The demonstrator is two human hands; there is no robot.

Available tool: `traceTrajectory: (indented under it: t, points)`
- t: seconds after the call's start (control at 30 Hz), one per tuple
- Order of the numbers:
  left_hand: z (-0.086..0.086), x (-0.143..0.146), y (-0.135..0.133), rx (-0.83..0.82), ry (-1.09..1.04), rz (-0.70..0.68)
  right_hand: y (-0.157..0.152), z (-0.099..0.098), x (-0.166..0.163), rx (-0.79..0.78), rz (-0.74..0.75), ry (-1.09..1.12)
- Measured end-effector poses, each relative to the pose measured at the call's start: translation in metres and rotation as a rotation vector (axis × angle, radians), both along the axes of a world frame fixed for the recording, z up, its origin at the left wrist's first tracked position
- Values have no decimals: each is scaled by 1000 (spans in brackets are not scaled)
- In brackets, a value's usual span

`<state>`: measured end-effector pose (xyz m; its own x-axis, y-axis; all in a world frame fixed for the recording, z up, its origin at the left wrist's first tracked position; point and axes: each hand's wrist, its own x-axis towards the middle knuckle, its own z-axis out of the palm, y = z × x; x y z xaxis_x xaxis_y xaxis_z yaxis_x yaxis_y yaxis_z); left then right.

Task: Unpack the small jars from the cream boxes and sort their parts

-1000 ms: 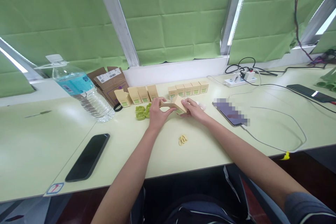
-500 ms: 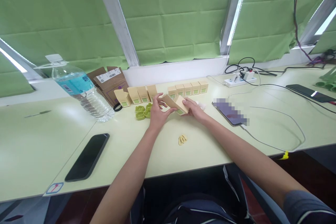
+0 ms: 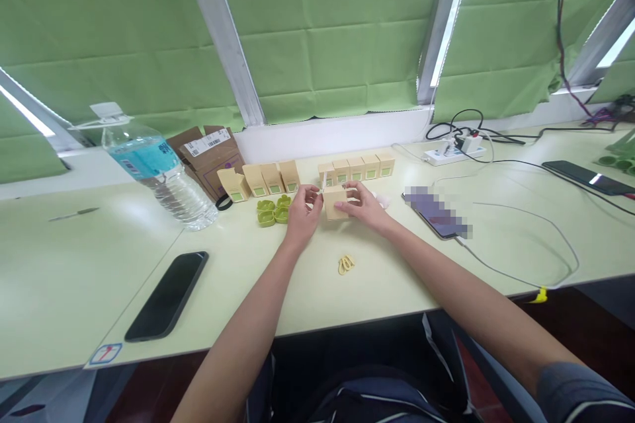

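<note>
Head view: right hand [image 3: 367,207] grasps beige box [image 3: 334,203], centre; left hand [image 3: 303,213] curled alongside, grip unclear; table edge [image 3: 357,320], lower frame; green blinds [image 3: 327,33], upper.

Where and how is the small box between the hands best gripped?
Probably the small box is best pinched lightly from the right, thumb on its flat near face, as the right hand does; that leaves clear the pale flap standing at its upper left.
</note>
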<state>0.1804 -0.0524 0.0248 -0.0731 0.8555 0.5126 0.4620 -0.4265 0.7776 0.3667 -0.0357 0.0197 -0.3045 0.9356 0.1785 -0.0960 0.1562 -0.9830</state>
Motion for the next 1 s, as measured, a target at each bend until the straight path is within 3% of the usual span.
traceTrajectory:
  t: [0.37, 0.53, 0.73, 1.0]
  points:
    - [-4, 0, -2, -88, -8, -85, -5, -5, 1, 253, 6, -270]
    - [-5, 0, -2, -105, -113, -175, -4, -5, 0, 334, -50, -352]
    - [0, 8, -14, -157, -54, -310, -4, -7, 0, 414, -29, -364]
    - [4, 13, -20, -118, 19, -269, -6, -5, -1, 543, 7, -358]
